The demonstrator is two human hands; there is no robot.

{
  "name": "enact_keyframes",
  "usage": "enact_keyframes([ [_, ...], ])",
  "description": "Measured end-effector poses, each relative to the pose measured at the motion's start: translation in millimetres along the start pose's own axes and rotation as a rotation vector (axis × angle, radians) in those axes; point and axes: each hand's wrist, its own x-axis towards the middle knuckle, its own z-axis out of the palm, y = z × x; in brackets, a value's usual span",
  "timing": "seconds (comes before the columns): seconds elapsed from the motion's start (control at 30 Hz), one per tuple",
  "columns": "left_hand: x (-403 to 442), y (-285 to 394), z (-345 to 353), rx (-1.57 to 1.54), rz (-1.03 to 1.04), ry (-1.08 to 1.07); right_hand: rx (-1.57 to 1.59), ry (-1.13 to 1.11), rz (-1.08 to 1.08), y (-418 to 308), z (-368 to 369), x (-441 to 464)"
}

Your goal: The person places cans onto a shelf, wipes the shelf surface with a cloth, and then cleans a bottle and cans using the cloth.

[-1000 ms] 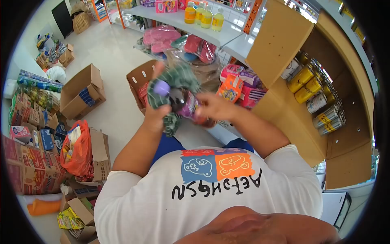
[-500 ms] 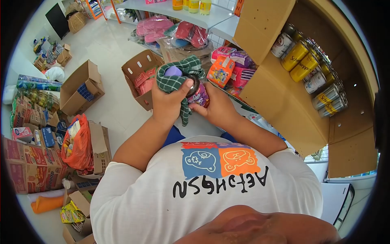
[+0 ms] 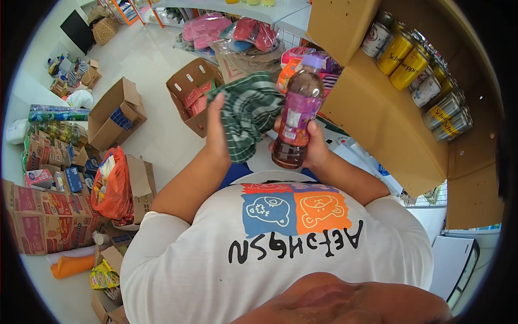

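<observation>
A plastic bottle of dark drink point(image 3: 296, 116) with a purple label and a lilac cap stands nearly upright in front of me. My right hand point(image 3: 315, 147) grips its lower part from the right and behind. To its left, my left hand point(image 3: 217, 129) holds a green and white checked cloth point(image 3: 249, 110), which hangs bunched beside the bottle. Most of the left fingers are hidden behind the cloth. Whether the cloth touches the bottle, I cannot tell.
On the right, a large open carton point(image 3: 377, 102) holds several yellow and silver cans point(image 3: 402, 59). An open box point(image 3: 189, 97) with red packs sits on the floor ahead. Another carton point(image 3: 116, 113), an orange-red plastic bag point(image 3: 112, 183) and stacked boxes point(image 3: 51, 216) line the left.
The bottle has come upright, its cap now free of the cloth and pointing up. My left hand and the cloth have drawn away from the cap, to the bottle's left side.
</observation>
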Motion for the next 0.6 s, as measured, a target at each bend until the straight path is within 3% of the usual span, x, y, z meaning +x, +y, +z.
enact_keyframes([
  [0.03, 6.0, -7.8, -8.7, 0.005, -0.010, 0.004, 0.108, -0.018, -0.051, 0.0, 4.2, -1.2],
  [0.07, 13.5, -14.7, -11.9, 0.228, 0.021, 0.086, 0.169, -0.160, -0.053, -0.6, 0.4, 0.5],
  [0.1, 18.4, -21.5, -14.0, 0.451, 0.056, 0.164, 0.173, -0.155, -0.059, -0.3, -0.5, -2.9],
  [0.17, 20.1, -28.3, -20.1, 0.407, 0.146, 0.227, -0.122, 0.127, -0.096, -3.5, -3.0, -3.8],
  [0.2, 19.5, -27.8, -29.8, 0.845, 0.385, 0.319, -0.343, 0.288, -0.135, -7.2, 3.4, -3.6],
  [0.23, 17.0, -29.5, -37.8, 1.282, 0.626, 0.407, -0.340, 0.292, -0.136, -7.0, 3.7, -3.4],
  [0.3, 11.1, -22.7, -23.7, 1.198, 0.624, 0.332, -0.295, 0.311, -0.217, -8.7, 4.5, -1.1],
  [0.4, 17.6, -0.4, -25.7, 1.146, 0.513, 0.216, -0.275, 0.170, -0.135, -20.1, 2.0, -3.1],
  [0.47, 24.3, 21.2, -24.3, 0.752, 0.056, 0.126, -0.267, 0.035, -0.105, -27.3, -2.2, -3.3],
  [0.5, 22.3, 30.3, -25.9, 0.753, 0.057, 0.128, -0.266, 0.032, -0.105, -31.7, -3.9, -2.6],
  [0.57, 18.8, 42.3, -30.0, 0.323, -0.370, -0.152, -0.253, -0.020, -0.037, -38.9, -6.4, -3.2],
  [0.6, 19.8, 39.9, -36.6, 0.142, -0.437, -0.200, -0.258, -0.012, -0.020, -41.3, -6.9, -2.7],
])
